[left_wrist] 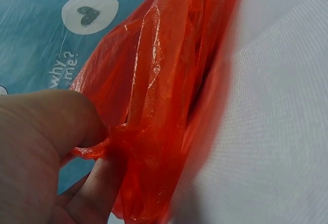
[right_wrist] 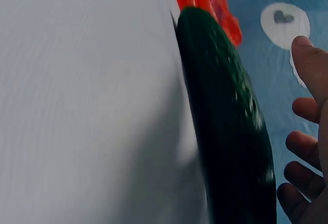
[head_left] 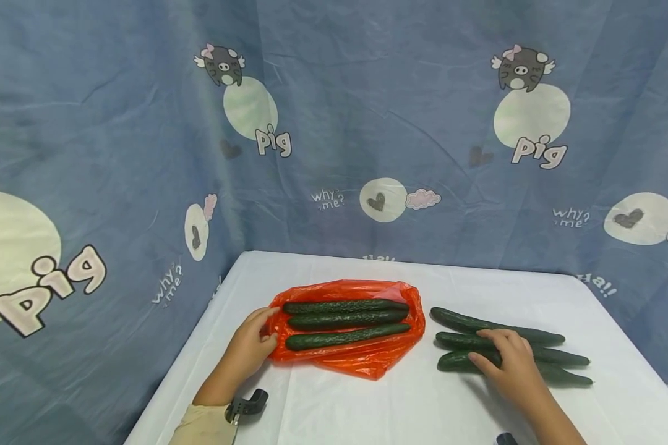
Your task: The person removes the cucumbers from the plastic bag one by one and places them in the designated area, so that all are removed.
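Note:
An orange-red plastic bag [head_left: 367,366] lies spread on the table, with three dark green cucumbers [head_left: 347,319] side by side on its film. At the bag's left edge is my left hand [head_left: 249,343]. The left wrist view shows its thumb and fingers pinching the thin plastic [left_wrist: 159,101]. To the right of the bag lie three more cucumbers: a far one [head_left: 540,335], a middle one [head_left: 565,356] and a near one [head_left: 453,362]. My right hand [head_left: 513,364] is over these, fingers spread and apart from the near cucumber [right_wrist: 225,111] in the right wrist view.
A white cloth [head_left: 323,408] covers the table. Blue printed curtains [head_left: 334,123] stand behind it and along the sides. A dark strap with a small device [head_left: 247,405] sits on the left wrist.

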`<state>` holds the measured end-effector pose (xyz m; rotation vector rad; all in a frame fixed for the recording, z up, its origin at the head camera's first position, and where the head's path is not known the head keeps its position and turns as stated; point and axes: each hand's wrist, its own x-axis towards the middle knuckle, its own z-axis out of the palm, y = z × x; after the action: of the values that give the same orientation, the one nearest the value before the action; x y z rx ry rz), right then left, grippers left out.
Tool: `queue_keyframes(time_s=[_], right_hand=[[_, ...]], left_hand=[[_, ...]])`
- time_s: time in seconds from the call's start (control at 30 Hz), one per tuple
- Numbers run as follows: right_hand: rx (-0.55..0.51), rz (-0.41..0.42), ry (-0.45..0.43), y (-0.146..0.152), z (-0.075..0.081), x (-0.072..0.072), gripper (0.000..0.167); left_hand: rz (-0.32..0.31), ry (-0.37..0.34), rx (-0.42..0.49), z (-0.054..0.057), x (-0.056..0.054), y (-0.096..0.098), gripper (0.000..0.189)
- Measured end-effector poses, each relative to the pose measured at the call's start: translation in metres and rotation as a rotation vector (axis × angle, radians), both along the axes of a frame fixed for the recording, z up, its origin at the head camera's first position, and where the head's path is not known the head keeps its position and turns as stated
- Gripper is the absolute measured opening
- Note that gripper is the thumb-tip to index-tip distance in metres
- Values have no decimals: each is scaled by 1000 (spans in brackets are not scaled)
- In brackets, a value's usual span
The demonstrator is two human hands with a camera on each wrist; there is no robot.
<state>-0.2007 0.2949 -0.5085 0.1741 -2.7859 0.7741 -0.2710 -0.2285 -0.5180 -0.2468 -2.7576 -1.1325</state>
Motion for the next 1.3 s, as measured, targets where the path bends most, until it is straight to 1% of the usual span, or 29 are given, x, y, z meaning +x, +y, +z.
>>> queue_keyframes(time_s=[0.13, 0.3, 0.53, 0.6, 0.77, 0.87, 1.03, 1.17, 1.23, 1.3], right_hand=[[-10, 34, -5, -13, 2, -9, 57], [-52, 112, -2, -33, 7, -21, 56], [-78, 166, -30, -65, 2, -29, 55], [-85, 183, -27, -73, 1, -31, 55], [-106, 229, 1, -89, 2, -35, 54], [-117, 253, -21, -100, 5, -38, 55], [-127, 264, -75, -119, 12, -44, 55], [-121, 258, -48, -135, 18, -48, 54], [-121, 257, -27, -143, 21, -50, 54], [-131, 254, -24, -151, 23, -52, 54]], left_hand=[[3, 5, -6, 1, -1, 0, 57], [5, 8, -5, 1, -1, 0, 57], [16, -11, -9, -3, 8, -3, 57], [14, -12, -5, -5, 9, -3, 56], [0, -8, 12, -6, 5, -1, 57], [7, -14, 19, -7, 3, -1, 57], [13, -14, 19, -8, 3, -1, 57], [1, 3, 14, -7, 2, -1, 56], [-6, 10, 9, -5, 1, -1, 55], [-10, 19, 2, -3, 0, -2, 55]])
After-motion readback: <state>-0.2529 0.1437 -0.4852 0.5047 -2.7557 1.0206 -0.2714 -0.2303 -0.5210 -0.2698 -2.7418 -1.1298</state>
